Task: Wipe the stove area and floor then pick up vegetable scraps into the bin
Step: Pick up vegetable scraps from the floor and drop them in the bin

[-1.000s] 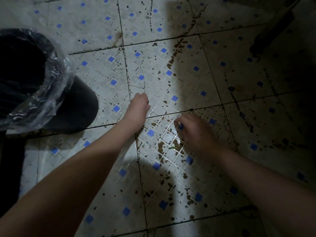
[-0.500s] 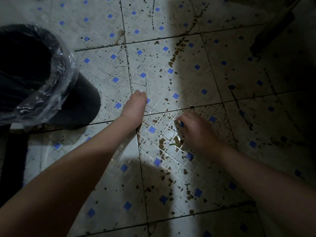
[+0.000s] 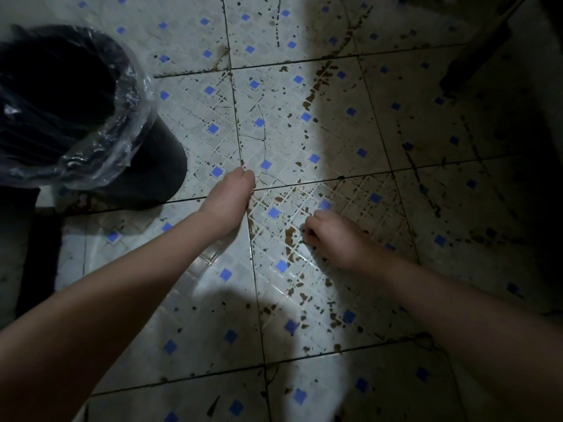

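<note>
The floor point(image 3: 304, 141) is white tile with small blue squares, spotted with brown stains. My left hand point(image 3: 231, 193) rests on it as a closed fist, knuckles down; I cannot see whether anything is inside. To its right, my right hand point(image 3: 332, 239) is curled low over the tiles, fingertips pinched on a small green vegetable scrap point(image 3: 301, 242) beside a brown stain. The black bin point(image 3: 76, 117), lined with a clear plastic bag, stands at the upper left, its mouth open and dark inside.
A dark mat or cloth point(image 3: 33, 254) lies along the left edge below the bin. A dark slanted object point(image 3: 475, 62) sits in shadow at the upper right. The right side of the floor is in deep shadow.
My right hand has curled its fingers in from spread over the tiles and closed on the green scrap. The left fist has stayed in place. The view shifted slightly.
</note>
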{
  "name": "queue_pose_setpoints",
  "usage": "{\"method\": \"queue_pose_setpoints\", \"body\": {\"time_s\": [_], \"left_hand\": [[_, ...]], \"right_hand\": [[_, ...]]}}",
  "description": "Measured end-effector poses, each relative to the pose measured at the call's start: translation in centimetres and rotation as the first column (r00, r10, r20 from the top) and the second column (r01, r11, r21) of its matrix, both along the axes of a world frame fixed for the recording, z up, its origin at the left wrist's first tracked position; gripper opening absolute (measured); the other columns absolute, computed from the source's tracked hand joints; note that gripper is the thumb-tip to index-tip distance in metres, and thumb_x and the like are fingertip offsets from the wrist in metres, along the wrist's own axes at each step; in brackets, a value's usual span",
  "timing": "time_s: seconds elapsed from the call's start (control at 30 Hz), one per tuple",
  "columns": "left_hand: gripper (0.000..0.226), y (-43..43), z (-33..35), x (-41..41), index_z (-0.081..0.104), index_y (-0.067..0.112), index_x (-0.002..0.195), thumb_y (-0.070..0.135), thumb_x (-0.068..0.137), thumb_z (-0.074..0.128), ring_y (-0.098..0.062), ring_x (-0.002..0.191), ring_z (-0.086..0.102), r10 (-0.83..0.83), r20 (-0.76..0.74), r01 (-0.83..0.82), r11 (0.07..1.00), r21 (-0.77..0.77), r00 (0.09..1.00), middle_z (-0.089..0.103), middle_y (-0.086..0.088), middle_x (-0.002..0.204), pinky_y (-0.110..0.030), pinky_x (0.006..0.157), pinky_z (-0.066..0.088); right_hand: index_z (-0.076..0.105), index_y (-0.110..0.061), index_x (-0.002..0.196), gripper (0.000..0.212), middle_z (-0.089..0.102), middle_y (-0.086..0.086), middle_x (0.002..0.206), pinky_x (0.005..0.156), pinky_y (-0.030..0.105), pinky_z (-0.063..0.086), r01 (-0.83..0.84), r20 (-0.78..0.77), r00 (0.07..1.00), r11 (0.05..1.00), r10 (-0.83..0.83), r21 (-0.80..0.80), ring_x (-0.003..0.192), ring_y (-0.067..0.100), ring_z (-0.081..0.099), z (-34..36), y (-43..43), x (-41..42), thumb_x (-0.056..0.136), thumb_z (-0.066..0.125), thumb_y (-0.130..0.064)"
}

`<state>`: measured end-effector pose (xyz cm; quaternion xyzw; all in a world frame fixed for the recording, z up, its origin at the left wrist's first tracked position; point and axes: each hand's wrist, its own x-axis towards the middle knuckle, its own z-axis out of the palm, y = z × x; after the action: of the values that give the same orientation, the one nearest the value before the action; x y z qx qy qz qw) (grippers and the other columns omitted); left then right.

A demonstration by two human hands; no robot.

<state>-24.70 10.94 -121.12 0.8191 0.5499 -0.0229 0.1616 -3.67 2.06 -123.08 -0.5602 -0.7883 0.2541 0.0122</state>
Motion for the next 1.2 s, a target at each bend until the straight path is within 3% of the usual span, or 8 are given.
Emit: {"method": "queue_pose_setpoints", "body": {"time_s": [0.3,0.4,0.53,0.67,0.77,0.97,1.07,1.2], "left_hand": [[0.017,-2.7,0.0,-2.8,0.049,0.008,0.094,-0.001,0.084,0.059,-0.030,0.086,0.052,-0.009,0.002,0.009,0.999,-0.041,1.000,0.050,-0.013,0.098,-0.040,0.071,0.047],[0.009,-3.4,0.0,-3.5,0.051,0.006,0.096,0.000,0.090,0.051,-0.031,0.087,0.053,-0.009,-0.001,0.009,0.998,-0.064,1.000,0.052,-0.015,0.101,-0.042,0.072,0.047],[0.007,-3.9,0.6,-4.2,0.052,0.005,0.096,0.001,0.091,0.049,-0.031,0.087,0.053,-0.015,-0.007,0.015,0.999,-0.047,1.000,0.052,-0.015,0.100,-0.038,0.067,0.042],[0.012,-3.7,1.9,-4.2,0.050,0.005,0.096,0.003,0.087,0.057,-0.032,0.090,0.053,-0.044,-0.070,0.042,0.998,-0.037,0.997,0.051,-0.016,0.101,-0.036,0.067,0.038],[0.015,-3.6,3.2,-3.7,0.049,0.005,0.099,0.004,0.087,0.058,-0.034,0.093,0.052,-0.046,-0.091,0.042,0.998,-0.039,0.995,0.051,-0.016,0.104,-0.038,0.070,0.040],[0.027,-4.1,5.7,-2.8,0.049,0.004,0.104,0.000,0.081,0.063,-0.033,0.092,0.052,-0.090,-0.093,0.086,0.996,-0.039,0.992,0.050,-0.016,0.108,-0.038,0.071,0.039],[0.033,-4.0,7.1,-2.9,0.049,0.004,0.105,0.000,0.078,0.067,-0.033,0.096,0.053,-0.095,-0.098,0.094,0.995,-0.012,0.991,0.050,-0.016,0.109,-0.040,0.075,0.043],[0.029,-3.9,8.7,-3.1,0.048,0.007,0.097,-0.006,0.078,0.065,-0.029,0.080,0.050,-0.078,-0.068,0.082,0.995,0.054,0.995,0.050,-0.014,0.100,-0.039,0.068,0.043]], "right_hand": [[0.055,-0.014,0.101,0.013,0.055,0.006,0.105,0.077,0.031,0.037,-0.049,0.186,0.981,0.996,0.062,-0.077,0.097,0.022,0.050,1.7,0.0,-1.8,0.091,0.048,-0.008],[0.052,-0.012,0.101,0.013,0.054,0.007,0.106,0.079,0.032,0.039,-0.053,0.209,0.975,0.993,0.073,-0.101,0.098,0.022,0.049,2.3,0.2,-2.1,0.091,0.046,-0.005],[0.053,-0.011,0.101,0.020,0.059,0.006,0.103,0.083,0.035,0.049,0.014,0.206,0.978,0.998,-0.001,-0.063,0.093,0.022,0.055,3.5,0.6,-1.8,0.088,0.047,0.004],[0.052,-0.014,0.087,0.014,0.060,0.006,0.089,0.073,0.039,0.054,0.121,0.196,0.974,0.992,-0.115,-0.018,0.079,0.022,0.058,4.7,0.9,-0.5,0.091,0.044,-0.003],[0.049,-0.015,0.081,0.015,0.056,0.008,0.084,0.073,0.041,0.048,0.188,0.151,0.972,0.982,-0.182,-0.026,0.078,0.024,0.053,5.9,1.3,0.6,0.094,0.040,-0.016],[0.049,-0.013,0.089,0.009,0.057,0.005,0.084,0.064,0.033,0.048,0.344,0.113,0.932,0.939,-0.344,0.023,0.077,0.020,0.056,9.0,0.6,1.6,0.092,0.050,-0.004],[0.047,-0.014,0.086,0.015,0.052,0.003,0.080,0.054,0.025,0.035,0.327,0.099,0.937,0.941,-0.335,0.088,0.075,0.019,0.052,10.4,0.2,2.1,0.091,0.050,-0.001],[0.049,-0.011,0.088,0.014,0.057,0.009,0.088,0.065,0.032,0.044,0.339,0.040,0.937,0.931,-0.347,0.137,0.084,0.025,0.055,12.7,0.6,2.3,0.090,0.048,0.003]]}}
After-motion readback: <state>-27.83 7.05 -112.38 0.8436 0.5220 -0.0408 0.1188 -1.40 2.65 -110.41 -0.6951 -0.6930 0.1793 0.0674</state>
